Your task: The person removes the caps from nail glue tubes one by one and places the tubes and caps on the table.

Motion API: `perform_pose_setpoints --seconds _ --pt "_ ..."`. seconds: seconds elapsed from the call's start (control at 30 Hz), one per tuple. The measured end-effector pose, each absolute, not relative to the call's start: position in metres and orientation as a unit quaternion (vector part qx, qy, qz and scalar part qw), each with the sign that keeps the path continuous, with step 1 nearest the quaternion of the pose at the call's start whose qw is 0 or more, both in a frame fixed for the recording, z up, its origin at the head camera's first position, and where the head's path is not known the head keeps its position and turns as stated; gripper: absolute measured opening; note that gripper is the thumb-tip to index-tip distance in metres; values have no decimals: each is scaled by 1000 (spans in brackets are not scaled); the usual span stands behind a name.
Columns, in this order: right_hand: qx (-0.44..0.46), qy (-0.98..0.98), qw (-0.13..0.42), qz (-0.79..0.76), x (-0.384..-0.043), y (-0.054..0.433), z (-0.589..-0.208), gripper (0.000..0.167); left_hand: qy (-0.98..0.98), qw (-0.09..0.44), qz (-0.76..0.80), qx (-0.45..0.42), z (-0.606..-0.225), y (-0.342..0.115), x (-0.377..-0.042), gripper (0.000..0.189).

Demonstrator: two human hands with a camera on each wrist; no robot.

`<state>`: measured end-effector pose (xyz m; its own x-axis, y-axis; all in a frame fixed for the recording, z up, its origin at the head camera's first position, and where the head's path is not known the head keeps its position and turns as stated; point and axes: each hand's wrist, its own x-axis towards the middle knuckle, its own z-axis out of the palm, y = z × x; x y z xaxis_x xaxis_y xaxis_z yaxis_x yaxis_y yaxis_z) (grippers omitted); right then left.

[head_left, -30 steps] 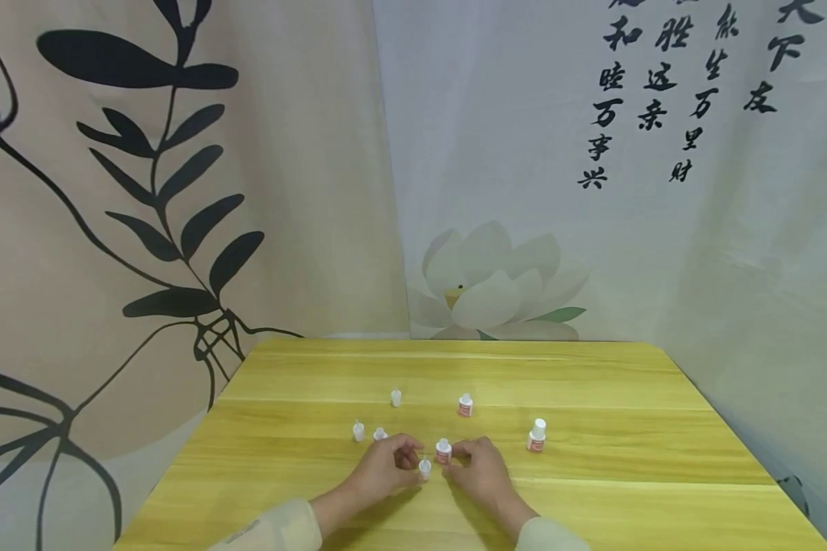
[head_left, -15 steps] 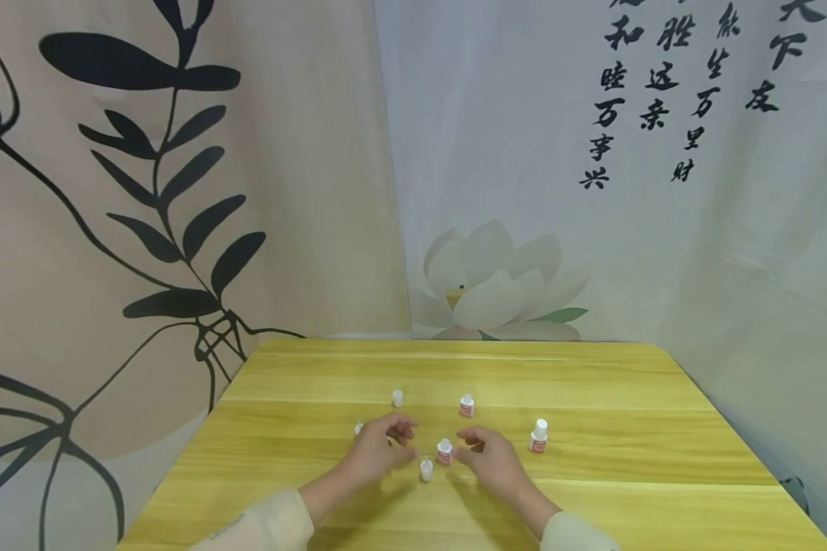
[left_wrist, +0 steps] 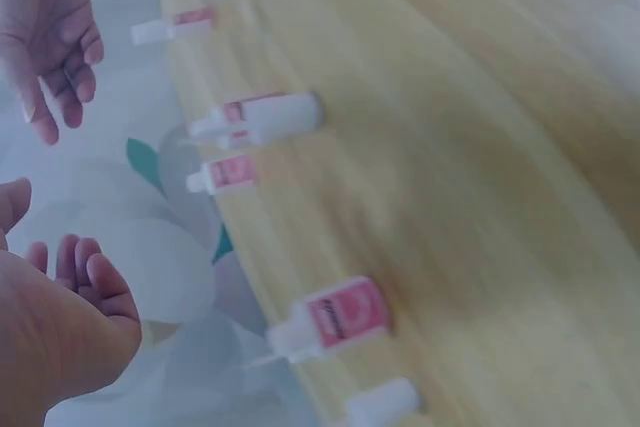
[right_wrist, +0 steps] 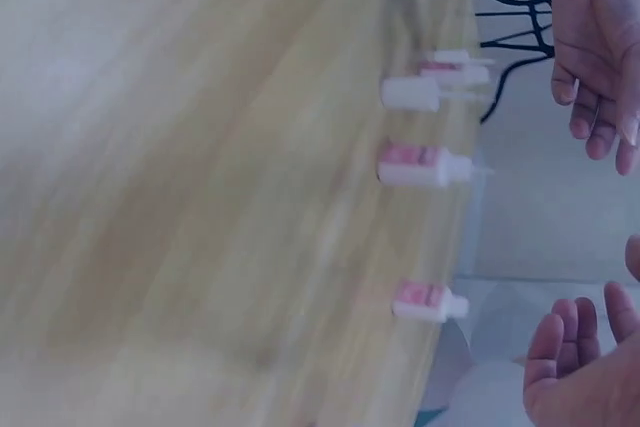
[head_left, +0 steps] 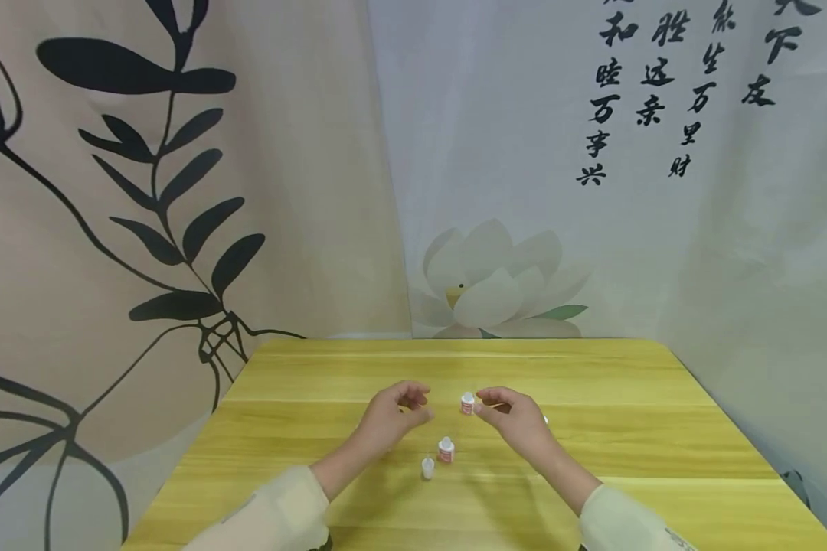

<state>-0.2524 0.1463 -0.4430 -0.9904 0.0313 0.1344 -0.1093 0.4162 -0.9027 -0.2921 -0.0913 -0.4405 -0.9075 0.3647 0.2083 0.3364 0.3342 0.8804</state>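
My left hand is raised over the table, fingers loosely bent, holding nothing. Across from it, my right hand hangs with relaxed fingers and nothing in them. In the head view its fingertips come right beside a small white bottle with a pink label. Nearer to me stands a second such bottle, with a white cap in front of it that has a thin pin pointing up. The left wrist view shows a bottle with black lettering below both hands. My hands hide other bottles and caps in the head view.
In the left wrist view another white cap stands beside the lettered bottle, and a farther bottle is near the top. A wooden table bears everything. Behind it hangs a printed cloth with plants and writing.
Both hands have left the front bottle and cap, rising and moving toward the back of the table. The right fingers, at the front bottle a second ago, are now away from it.
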Motion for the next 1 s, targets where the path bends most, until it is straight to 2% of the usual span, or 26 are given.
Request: perform_pose_setpoints --seconds 0.17,0.37,0.77,1.0 --pt "19 -837 64 544 -252 170 -429 33 802 14 558 215 -423 -75 -291 37" --pt "8 -836 63 545 -249 197 -418 42 785 12 583 208 -412 -49 -292 37" --pt "-8 -840 70 538 -250 225 -421 53 738 44 647 186 -414 2 -287 36" --pt "-22 -844 77 531 -255 243 -428 54 730 27 663 164 -431 38 -286 29"
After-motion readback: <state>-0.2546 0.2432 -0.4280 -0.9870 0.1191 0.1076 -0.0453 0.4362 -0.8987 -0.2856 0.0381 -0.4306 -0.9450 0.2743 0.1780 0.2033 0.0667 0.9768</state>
